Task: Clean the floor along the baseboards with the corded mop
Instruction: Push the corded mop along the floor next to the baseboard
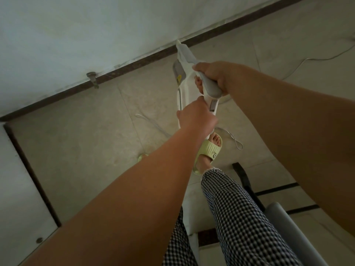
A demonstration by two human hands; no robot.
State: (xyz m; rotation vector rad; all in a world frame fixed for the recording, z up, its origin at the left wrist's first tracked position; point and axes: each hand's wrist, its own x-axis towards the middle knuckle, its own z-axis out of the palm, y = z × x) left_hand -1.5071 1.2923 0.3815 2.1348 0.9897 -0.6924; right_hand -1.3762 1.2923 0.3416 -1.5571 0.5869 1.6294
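The white-and-grey mop [182, 73] slants away from the person towards the dark baseboard [134, 63]. The right hand [215, 73] grips its grey handle; the left hand [196, 118] clasps the shaft below.

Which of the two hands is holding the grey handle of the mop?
The right hand grips the grey handle at the top of the mop; the left hand holds the white body below it.

Count on inspection: one corded mop [181, 77]; two hands, left [196, 120] and right [215, 75]; two green slippers [208, 152]; one doorstop [93, 78].
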